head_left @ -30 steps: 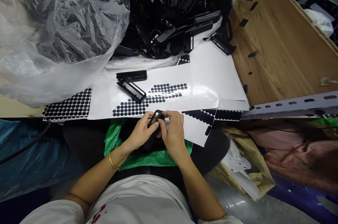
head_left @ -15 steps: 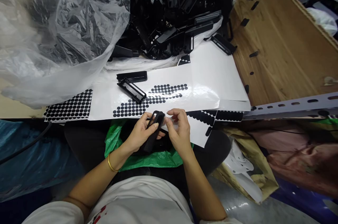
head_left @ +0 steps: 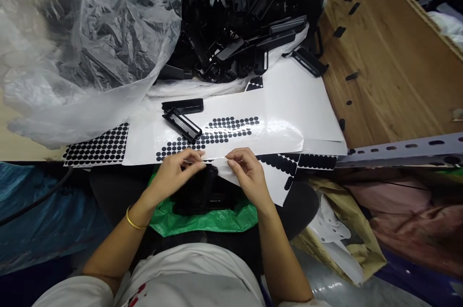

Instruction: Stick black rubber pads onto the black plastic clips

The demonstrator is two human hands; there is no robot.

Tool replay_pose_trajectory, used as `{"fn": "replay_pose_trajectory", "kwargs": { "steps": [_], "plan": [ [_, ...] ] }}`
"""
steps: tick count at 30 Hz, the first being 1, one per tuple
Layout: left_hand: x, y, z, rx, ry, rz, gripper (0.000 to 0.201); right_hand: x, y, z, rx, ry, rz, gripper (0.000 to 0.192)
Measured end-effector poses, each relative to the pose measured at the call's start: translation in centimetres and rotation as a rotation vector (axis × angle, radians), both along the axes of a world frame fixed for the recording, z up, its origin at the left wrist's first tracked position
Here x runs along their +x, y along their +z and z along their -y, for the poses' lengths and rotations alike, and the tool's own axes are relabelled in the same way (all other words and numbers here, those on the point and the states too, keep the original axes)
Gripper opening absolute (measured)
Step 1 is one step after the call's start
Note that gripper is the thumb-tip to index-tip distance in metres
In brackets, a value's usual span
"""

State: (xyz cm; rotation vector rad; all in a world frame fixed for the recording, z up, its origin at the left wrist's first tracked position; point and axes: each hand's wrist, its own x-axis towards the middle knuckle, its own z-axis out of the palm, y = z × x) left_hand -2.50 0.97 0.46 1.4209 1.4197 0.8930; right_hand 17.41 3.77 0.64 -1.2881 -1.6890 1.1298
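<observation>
Left hand [head_left: 173,172] and right hand [head_left: 248,174] each pinch the near edge of the white dot sheet [head_left: 231,131]; black plastic parts [head_left: 202,196] lie just below both hands, on the green bag [head_left: 206,217].

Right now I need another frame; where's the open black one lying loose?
In the head view, the open black frame lies on the white sticker sheet, left of centre, beside a closed black piece.

A single head-worn camera looks steeply down and forward from close above the person's lap, past the counter [head_left: 379,85] edge to the sticker sheets [head_left: 231,128] and heaped black plastic parts [head_left: 238,12] beyond.
</observation>
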Motion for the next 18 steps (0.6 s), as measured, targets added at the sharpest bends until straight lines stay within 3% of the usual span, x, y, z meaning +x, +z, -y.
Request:
{"fn": "replay_pose_trajectory", "kwargs": {
  "steps": [2, 5, 9, 12, 18],
  "plan": [
    [-1.5, -0.1, -1.6, 0.192, 0.148, -0.261, 0.016, -0.5, -0.1, -0.3, 0.002, -0.014, 0.036, 0.011],
    [-3.2, -0.9, -4.2, 0.363, 0.232, -0.601, 0.023, -1.8, -0.7, -0.9, 0.076, -0.039, 0.176, 0.012],
    [-3.9, -1.3, -5.3, 0.436, 0.265, -0.669, 0.013, -2.9, -2.2, -2.2, 0.183, -0.177, 0.432, 0.017],
    [-2.5, -0.8, -4.0, 0.382, 0.267, -0.430, 0.009, -2.8, -2.8, -3.3, 0.131, -0.220, 0.567, 0.014],
    [2.1, -0.8, -1.5, -0.143, 0.248, 0.493, 0.026, -2.3, -2.2, -3.6, 0.071, -0.159, 0.598, 0.013]
  ]
}}
